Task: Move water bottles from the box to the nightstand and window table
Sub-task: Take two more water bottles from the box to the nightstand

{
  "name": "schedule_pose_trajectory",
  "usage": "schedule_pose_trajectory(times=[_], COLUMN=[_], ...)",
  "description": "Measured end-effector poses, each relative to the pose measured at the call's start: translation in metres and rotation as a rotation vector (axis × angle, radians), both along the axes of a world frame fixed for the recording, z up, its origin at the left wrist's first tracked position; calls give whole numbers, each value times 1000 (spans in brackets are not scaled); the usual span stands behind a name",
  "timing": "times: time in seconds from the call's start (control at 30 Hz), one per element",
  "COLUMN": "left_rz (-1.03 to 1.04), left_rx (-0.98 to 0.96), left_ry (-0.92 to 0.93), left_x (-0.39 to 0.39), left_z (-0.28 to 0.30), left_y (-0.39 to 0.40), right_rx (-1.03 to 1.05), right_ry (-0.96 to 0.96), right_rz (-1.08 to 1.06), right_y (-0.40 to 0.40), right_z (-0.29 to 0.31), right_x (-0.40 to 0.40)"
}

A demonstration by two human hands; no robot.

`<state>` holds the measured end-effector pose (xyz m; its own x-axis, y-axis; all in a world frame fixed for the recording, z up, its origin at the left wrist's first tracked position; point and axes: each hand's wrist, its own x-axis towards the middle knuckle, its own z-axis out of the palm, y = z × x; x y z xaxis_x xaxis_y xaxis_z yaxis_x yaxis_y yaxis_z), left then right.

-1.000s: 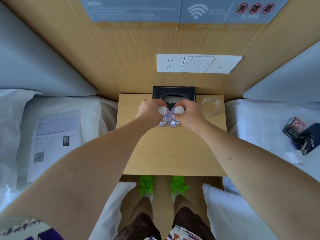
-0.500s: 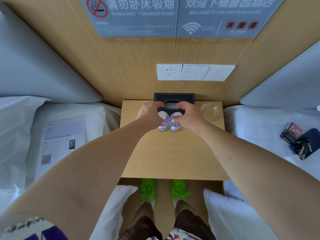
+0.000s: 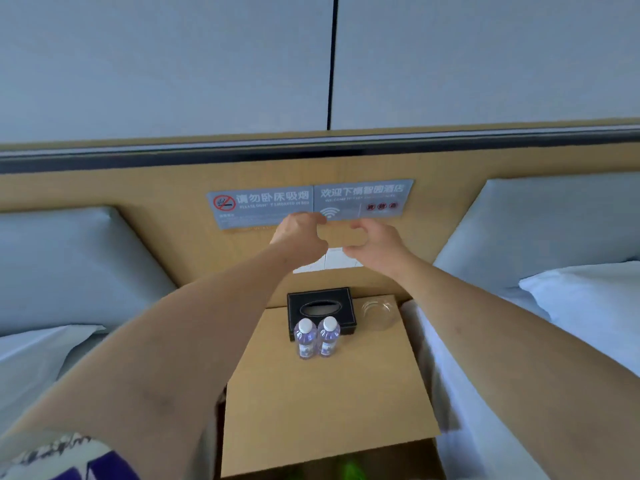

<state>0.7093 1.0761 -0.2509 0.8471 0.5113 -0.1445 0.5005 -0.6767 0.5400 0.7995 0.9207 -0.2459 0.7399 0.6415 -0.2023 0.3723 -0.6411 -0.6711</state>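
left hand (image 3: 300,237): raised in front of the headboard, fingers loosely curled into a C, thumb below, holding nothing. Sits at about 11 o'clock from the bottles, well above them.
right hand (image 3: 374,245): mirrors the other one, fingers loosely curled, thumb tip pointing inward, empty. About 1 o'clock from the bottles, near the left hand but not touching it.
arms: both bare forearms stretch in from the lower corners; a patterned sleeve (image 3: 52,455) shows at the bottom left.
water bottles (image 3: 317,337): two, upright, white caps, side by side and touching or nearly so; on the nightstand, just in front of the tissue box. No hand on them.
nightstand (image 3: 329,410): light wood top, between the two beds; bottles stand toward its far edge.
tissue box (image 3: 320,306): black, oval slot on top, at 12 o'clock from the bottles, against the headboard.
glass ashtray (image 3: 379,315): clear, at about 2 o'clock from the bottles, near the tissue box; blurred.
wall sockets (image 3: 325,263): white panel, mostly hidden behind the hands.
signs (image 3: 270,202): grey no-smoking and wifi plates on the wood headboard panel, just above the hands.
beds: white bedding at 9 and 3 o'clock of the nightstand, grey padded headboards (image 3: 69,265) behind.
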Motion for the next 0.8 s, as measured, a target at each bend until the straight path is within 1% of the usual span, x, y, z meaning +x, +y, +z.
schedule_pose_trajectory(times=[0.1,0.2,0.37,0.6,0.7,0.8], left_rz=[-154,-313,-573,-934,-1062,-1200], left_rx=[57,127,180,223,180,162], left_ry=[-89,-159,-213,-242,-243,-282], left_x=[18,34,55,55,37,6], left_z=[36,66,101,131,139,145], left_y=[-13,-38,-103,-246,-321,-403], right_rx=[-12,-46,-191,-269,-317,-340], right_ry=[-103,-180,-255,-320,-313,-309], right_rz=[-73,-160,-355,-680,-812,-960], right_y=[-26,-62,-141,-279,-342,-408], right_z=[40,66,98,122,129,134], right_x=[-7,-16,-35,-92,-130,-182])
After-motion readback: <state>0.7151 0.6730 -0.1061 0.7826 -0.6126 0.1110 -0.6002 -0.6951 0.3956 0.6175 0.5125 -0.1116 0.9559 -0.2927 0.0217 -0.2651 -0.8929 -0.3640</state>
